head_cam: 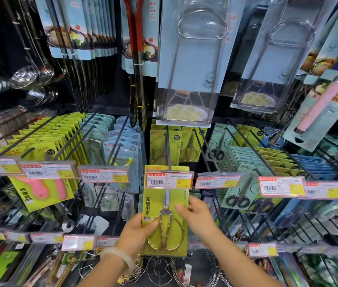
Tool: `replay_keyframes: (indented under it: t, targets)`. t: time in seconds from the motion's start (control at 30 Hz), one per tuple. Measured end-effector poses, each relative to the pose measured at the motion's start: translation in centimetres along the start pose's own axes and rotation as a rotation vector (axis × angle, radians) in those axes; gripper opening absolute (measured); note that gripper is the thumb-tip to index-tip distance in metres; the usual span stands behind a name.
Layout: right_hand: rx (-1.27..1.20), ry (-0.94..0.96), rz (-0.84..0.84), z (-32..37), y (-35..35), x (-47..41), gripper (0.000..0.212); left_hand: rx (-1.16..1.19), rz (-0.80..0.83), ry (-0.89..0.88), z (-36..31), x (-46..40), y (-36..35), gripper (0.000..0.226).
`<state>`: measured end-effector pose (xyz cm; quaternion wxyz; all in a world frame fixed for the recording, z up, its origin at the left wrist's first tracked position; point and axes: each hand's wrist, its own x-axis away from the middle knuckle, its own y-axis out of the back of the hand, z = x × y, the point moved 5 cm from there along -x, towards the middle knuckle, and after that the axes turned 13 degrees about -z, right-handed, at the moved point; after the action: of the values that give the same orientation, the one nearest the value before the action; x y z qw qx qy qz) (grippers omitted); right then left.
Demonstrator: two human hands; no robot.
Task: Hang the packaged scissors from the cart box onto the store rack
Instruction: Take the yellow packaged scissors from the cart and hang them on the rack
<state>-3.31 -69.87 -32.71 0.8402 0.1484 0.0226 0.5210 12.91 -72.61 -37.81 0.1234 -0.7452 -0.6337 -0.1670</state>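
Note:
A yellow-green card pack of gold-handled scissors (165,216) hangs at the front of a black rack hook (167,150), its top edge behind the hook's price tag (169,179). My left hand (137,230) grips the pack's lower left edge, thumb on the front. On the pack's right edge, my right hand (197,214) holds it with the thumb across the front. More packs of the same scissors (159,146) hang further back on that hook. The cart box is out of view.
Neighbouring hooks carry other yellow, teal and blue packs, each with a price tag (103,176) at its tip. Tongs (136,59) and clear-boxed steamer clips (188,65) hang overhead. Wire racks (159,270) sit on the row below.

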Motion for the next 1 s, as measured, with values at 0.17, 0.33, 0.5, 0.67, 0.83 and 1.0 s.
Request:
replay_keyframes:
  t: [0.17,0.33,0.5,0.67,0.83,1.0]
  targets:
    - [0.039,-0.038,-0.032,-0.9,-0.3,-1.6,0.024,-0.064,-0.037,0.0,0.2,-1.8,-0.1,0.034]
    - [0.137,-0.08,-0.079,-0.6,-0.9,-3.3,0.015,-0.215,-0.172,-0.018,-0.5,-3.5,-0.6,0.035]
    - [0.288,-0.081,-0.107,-0.8,-2.0,-5.4,0.029,-0.342,-0.26,-0.125,-2.9,-4.6,-1.3,0.026]
    - [0.455,-0.073,-0.088,-1.6,-1.1,-5.1,0.045,-0.43,-0.316,-0.132,-2.6,-5.4,-1.1,0.039]
    - [0.671,-0.069,-0.004,-4.4,0.9,-2.0,0.055,-0.602,-0.278,0.008,1.5,-4.8,-1.9,0.051]
    - [0.808,-0.05,0.048,-7.0,2.6,1.2,0.053,-1.048,-0.094,-0.189,2.3,-1.5,-5.8,0.073]
